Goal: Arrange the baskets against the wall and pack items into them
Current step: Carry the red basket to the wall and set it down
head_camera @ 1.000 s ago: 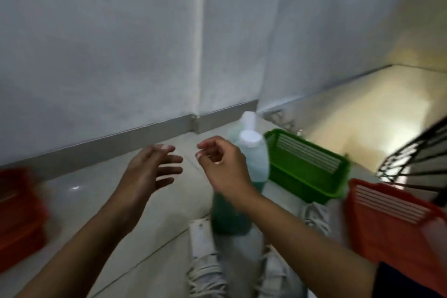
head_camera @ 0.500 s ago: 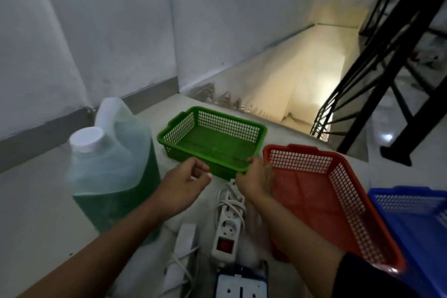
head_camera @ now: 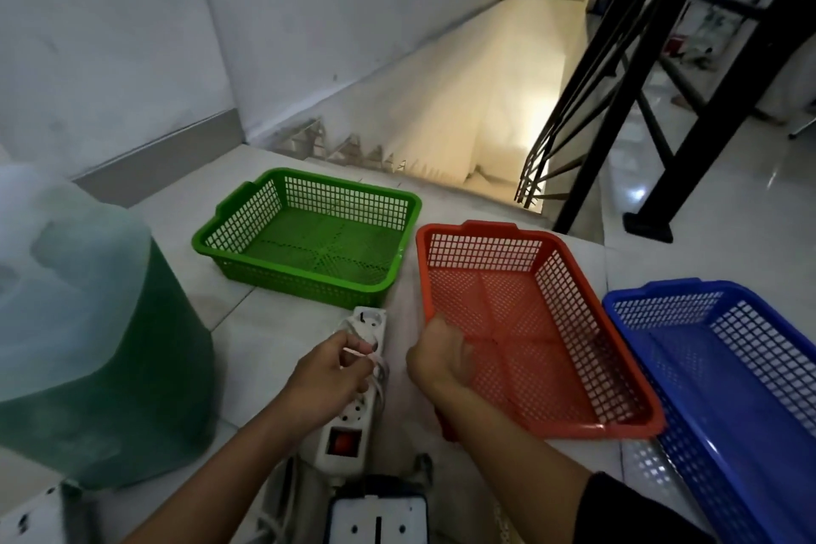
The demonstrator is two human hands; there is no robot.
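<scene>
Left grip (head_camera: pixel 329 371) closes its curled fingers on the white cord wound over a white power strip (head_camera: pixel 353 389), which lies on the tiled floor (head_camera: pixel 265 331) with its red switch toward the camera. Right grip (head_camera: pixel 441 360), fingers curled, holds the near left rim of the orange basket (head_camera: pixel 530 327).

At far left a large translucent jug of green liquid (head_camera: pixel 97 345) stands on the floor, close to the camera. Beyond the hands, the green basket (head_camera: pixel 309 239) sits near the top of a descending stairwell (head_camera: pixel 477 110), apart from the white wall (head_camera: pixel 110 35) and its grey skirting. The orange basket lies just right of the green one, long side running away from the camera. A blue basket (head_camera: pixel 728 380) sits just beside it at far right, whether the rims touch cannot be told. All three baskets hold nothing. A black metal railing (head_camera: pixel 618 80) rises behind the orange basket. At the bottom edge, a second white socket block (head_camera: pixel 377 523) shows between the forearms; a dark sleeve (head_camera: pixel 627 512) covers the right arm.
</scene>
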